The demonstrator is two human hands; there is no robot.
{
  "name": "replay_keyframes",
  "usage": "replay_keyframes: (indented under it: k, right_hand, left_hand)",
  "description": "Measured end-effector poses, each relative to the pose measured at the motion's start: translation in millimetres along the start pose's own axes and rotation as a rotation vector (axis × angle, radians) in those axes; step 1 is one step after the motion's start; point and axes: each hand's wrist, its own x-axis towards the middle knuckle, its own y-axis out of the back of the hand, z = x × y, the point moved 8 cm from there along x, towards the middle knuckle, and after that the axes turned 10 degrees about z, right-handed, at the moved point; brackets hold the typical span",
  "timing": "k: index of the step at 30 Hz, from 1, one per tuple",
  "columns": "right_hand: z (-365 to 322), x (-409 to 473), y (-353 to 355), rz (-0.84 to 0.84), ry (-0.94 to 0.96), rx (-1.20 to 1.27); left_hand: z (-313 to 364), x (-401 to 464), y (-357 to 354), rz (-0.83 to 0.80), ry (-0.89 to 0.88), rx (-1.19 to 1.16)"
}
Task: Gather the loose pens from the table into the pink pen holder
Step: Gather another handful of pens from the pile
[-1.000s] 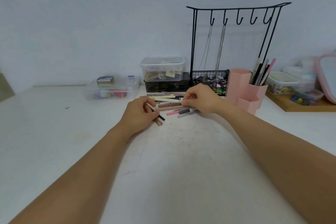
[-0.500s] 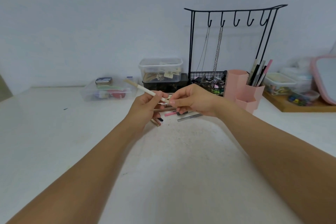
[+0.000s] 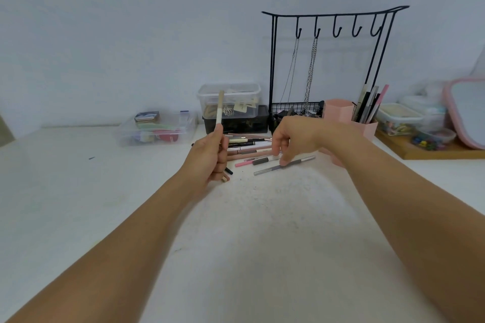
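Note:
My left hand [image 3: 210, 157] grips a white pen with a beige cap [image 3: 219, 110] and holds it upright above the table. Several loose pens [image 3: 249, 151] lie in a pile just beyond both hands. My right hand [image 3: 294, 139] hovers over the pile with fingers pointing down, and a fingertip touches a grey pen [image 3: 284, 165] that lies nearest me. The pink pen holder [image 3: 338, 113] stands at the right behind my right wrist, with several pens upright in its rear compartment.
A black wire hook stand [image 3: 330, 60] with hanging chains rises behind the pens. Stacked plastic boxes [image 3: 231, 102] and a clear tray [image 3: 157, 128] sit along the wall. A wooden board [image 3: 430, 152] with containers and a pink-framed mirror [image 3: 467, 113] are at the right.
My left hand took the white pen from my right hand and turned it upright. My right hand let go and dropped back down onto the grey pen in the pile.

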Motion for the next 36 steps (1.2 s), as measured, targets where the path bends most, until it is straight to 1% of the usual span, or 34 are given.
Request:
replay_keyframes:
  k: [7,13,16,19,21,24,27,30,32,36]
  right_hand:
    - [2.8,0.7,-12.3,-0.034,-0.007,-0.085]
    - [6.3,3.1,-19.0,-0.022,0.004,-0.054]
    - [1.4,3.0,-18.9,-0.021,0.042,-0.041]
    - [-3.7,2.0,-0.9,0.061,0.060,0.109]
    - [-11.4,-0.5,13.8,0.121,0.060,0.293]
    - [-25.3,-3.6,23.8,0.161,0.055,0.611]
    - [-31.8,-2.8,22.6,0.164,0.034,0.887]
    - [-40.3,0.0,13.4,0.120,0.004,1.116]
    - [-45.8,2.1,5.4,0.117,-0.004,1.143]
    - [-47.5,7.0,-5.1,0.205,-0.024,1.037]
  left_hand:
    - [-4.5,2.4,0.3,0.005,0.075,-0.073]
    - [-11.1,-0.7,-6.7,-0.026,0.109,-0.087]
    - [-10.2,-0.4,-6.5,-0.013,0.106,-0.094]
    - [-8.9,1.1,-5.3,-0.010,0.094,-0.131]
    - [-8.9,2.5,-6.0,-0.019,0.080,-0.176]
    - [-10.3,3.0,-10.0,-0.043,0.064,-0.229]
    - [-10.7,2.5,-16.2,-0.103,0.018,-0.213]
    - [-10.3,-1.9,-23.7,-0.165,-0.006,-0.162]
    - [-10.4,-5.8,-28.9,-0.185,0.010,-0.136]
    - [-9.8,-12.8,-35.2,-0.233,0.063,-0.158]
